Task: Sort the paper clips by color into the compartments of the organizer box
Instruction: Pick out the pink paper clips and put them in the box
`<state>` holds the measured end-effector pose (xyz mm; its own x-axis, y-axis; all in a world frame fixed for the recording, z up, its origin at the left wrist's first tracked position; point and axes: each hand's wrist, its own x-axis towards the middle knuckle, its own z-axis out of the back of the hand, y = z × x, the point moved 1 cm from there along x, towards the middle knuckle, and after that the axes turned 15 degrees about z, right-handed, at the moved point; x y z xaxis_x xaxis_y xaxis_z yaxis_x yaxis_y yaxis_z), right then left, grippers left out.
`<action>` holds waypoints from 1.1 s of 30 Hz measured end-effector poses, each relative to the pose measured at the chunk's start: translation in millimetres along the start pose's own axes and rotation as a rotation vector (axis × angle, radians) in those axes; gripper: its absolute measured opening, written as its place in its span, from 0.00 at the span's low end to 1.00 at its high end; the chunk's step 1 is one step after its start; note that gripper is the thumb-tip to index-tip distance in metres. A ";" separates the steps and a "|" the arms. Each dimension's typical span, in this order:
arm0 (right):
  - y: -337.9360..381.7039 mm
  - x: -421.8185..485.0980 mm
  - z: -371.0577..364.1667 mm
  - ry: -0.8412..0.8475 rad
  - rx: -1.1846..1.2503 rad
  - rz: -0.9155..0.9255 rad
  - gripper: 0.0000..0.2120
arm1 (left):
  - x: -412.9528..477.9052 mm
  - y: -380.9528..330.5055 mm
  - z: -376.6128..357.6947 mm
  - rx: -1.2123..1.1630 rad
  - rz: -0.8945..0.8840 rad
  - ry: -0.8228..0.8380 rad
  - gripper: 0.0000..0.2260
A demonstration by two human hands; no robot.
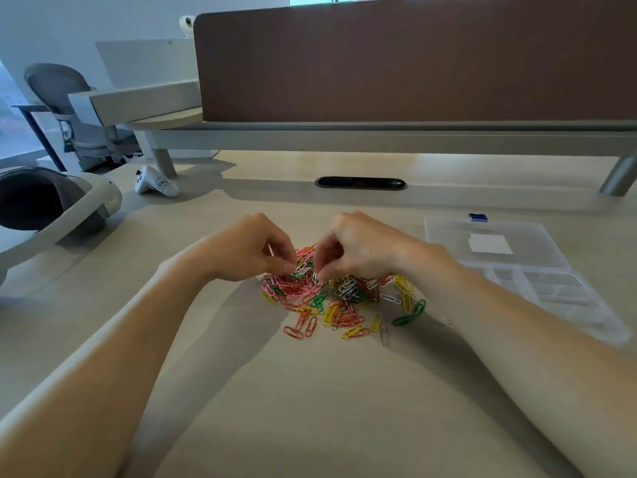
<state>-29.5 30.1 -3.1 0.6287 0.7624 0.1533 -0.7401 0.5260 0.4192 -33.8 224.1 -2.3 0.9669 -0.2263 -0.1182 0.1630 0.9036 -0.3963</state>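
Paper clips: tangled heap of pink, green, yellow, white

white controller, black handwritten marking along its body, roughly "Hoo6", too small to read surely

Pale wood desk, heap of mixed-colour paper clips mid-frame, clear organizer box at right. A headset and white controller sit over on the left.
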 end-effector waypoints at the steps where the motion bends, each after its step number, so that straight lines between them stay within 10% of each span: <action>1: 1.5 1.6 -3.8 0.015 -0.010 0.007 0.04 | -0.2 1.5 -0.2 0.002 0.011 -0.007 0.04; 33: 5.7 2.5 -15.4 0.093 -0.105 0.024 0.04 | -7.4 6.5 -10.8 0.097 0.037 -0.152 0.04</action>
<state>-35.9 40.8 -14.1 0.5893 0.8043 0.0768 -0.7786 0.5399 0.3198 -42.0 227.7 -13.8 0.9900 -0.1409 0.0106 0.1374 0.9428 -0.3038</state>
